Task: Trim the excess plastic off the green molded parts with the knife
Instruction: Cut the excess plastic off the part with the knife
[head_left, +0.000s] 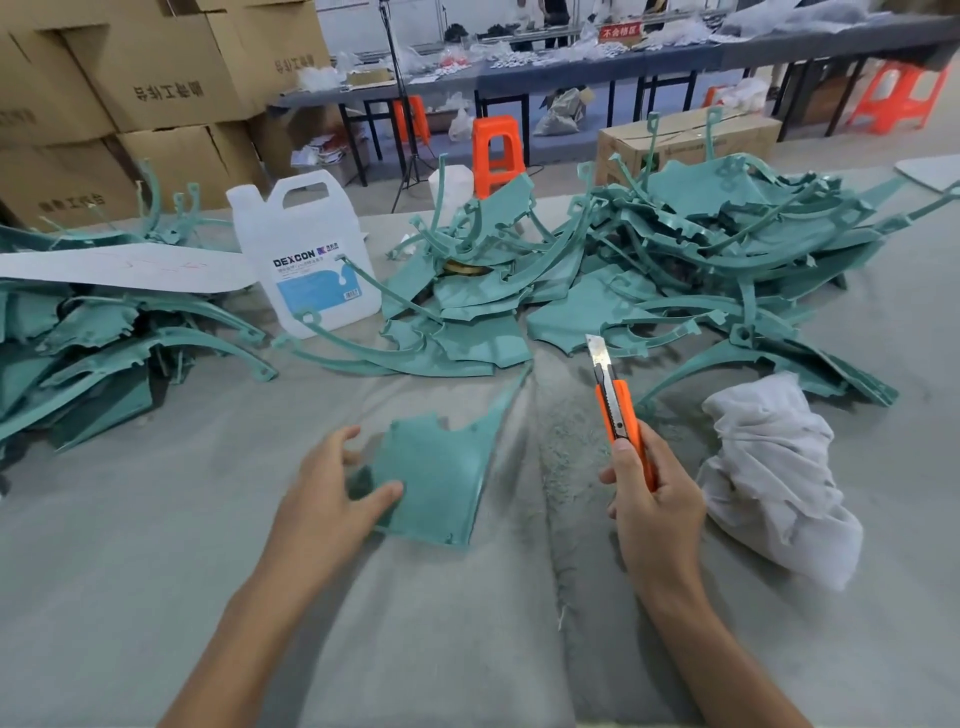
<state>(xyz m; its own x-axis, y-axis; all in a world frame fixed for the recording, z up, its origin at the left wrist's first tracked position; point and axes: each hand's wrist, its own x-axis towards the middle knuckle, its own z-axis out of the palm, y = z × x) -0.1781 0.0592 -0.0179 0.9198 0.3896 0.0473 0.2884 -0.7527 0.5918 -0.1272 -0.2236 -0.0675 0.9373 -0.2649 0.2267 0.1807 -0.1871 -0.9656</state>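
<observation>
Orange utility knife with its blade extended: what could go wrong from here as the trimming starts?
1. The right hand holds the orange utility knife with a long stretch of blade out; it may flex or snap under pressure.
2. The left hand grips the flat green molded plastic part lying on the grey cloth-covered table; a slip toward that hand could cut its fingers.

Stacked cardboard boxes (130, 104) left, orange stools (496, 150) (plastic) by long tables (571, 73)
</observation>
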